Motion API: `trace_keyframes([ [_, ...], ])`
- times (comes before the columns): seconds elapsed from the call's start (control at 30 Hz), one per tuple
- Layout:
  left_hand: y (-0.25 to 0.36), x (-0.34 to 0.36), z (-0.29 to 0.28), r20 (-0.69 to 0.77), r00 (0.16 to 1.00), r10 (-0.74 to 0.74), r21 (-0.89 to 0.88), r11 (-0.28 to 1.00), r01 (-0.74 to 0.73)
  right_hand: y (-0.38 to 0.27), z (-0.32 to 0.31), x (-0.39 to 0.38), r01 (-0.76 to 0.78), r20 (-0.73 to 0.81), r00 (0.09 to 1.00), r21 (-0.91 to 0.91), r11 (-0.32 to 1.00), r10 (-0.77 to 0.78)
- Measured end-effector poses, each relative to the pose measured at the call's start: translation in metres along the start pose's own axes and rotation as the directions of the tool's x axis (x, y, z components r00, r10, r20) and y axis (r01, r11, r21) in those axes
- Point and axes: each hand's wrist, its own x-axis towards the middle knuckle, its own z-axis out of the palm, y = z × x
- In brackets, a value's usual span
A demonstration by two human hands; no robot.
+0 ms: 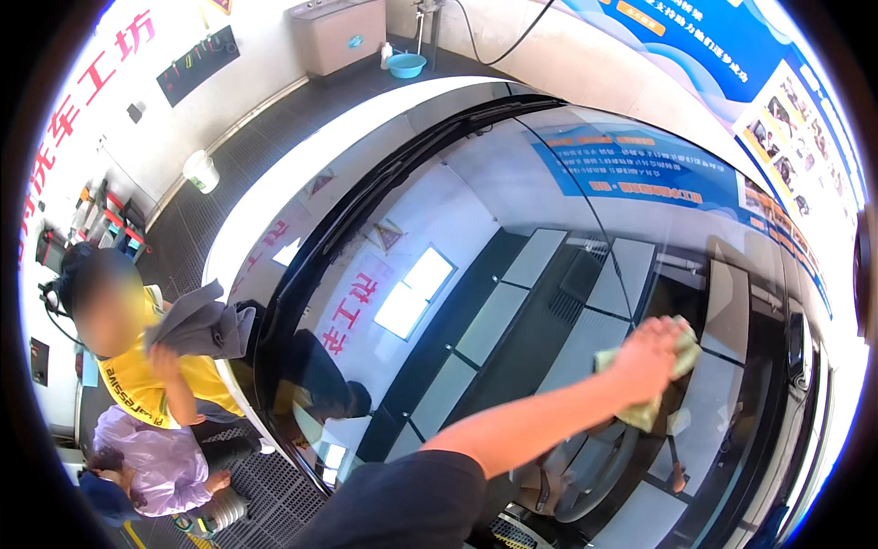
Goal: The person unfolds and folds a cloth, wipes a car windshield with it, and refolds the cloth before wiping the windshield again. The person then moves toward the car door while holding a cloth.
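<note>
My left hand (647,359) reaches far to the right across a car's dark windshield (439,274), the arm coming in from the lower edge in a short dark sleeve. Its fingers are closed over a pale yellow-green cloth (643,416), pressed to the glass; part of the cloth shows below the hand and part by the fingertips. The glass mirrors walls, panels and a bright window, and a steering wheel (617,485) shows through it near the hand. My right hand is out of view.
At the left stands a person in a yellow top (183,380) with a grey cloth (206,325); another in lilac (155,448) crouches lower. The white hood (265,192) and black wipers (393,151) lie beyond the glass. A white bucket (201,172) and blue basin (406,65) stand farther back.
</note>
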Motion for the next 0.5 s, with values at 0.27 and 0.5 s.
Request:
trace_keyframes([
  [0.27, -0.25, -0.112, -0.106, -0.07, 0.744, -0.664, 0.283, 0.702, 0.653, -0.018, 0.024, 0.016, -0.014, -0.03, 0.999, -0.063, 0.998, 0.012],
  [0.5, -0.388, -0.332, -0.135, -0.178, -0.074, -0.981, 0.317, -0.129, 0.94, -0.016, 0.041, 0.015, -0.054, -0.056, 0.997, -0.075, 0.996, 0.05],
])
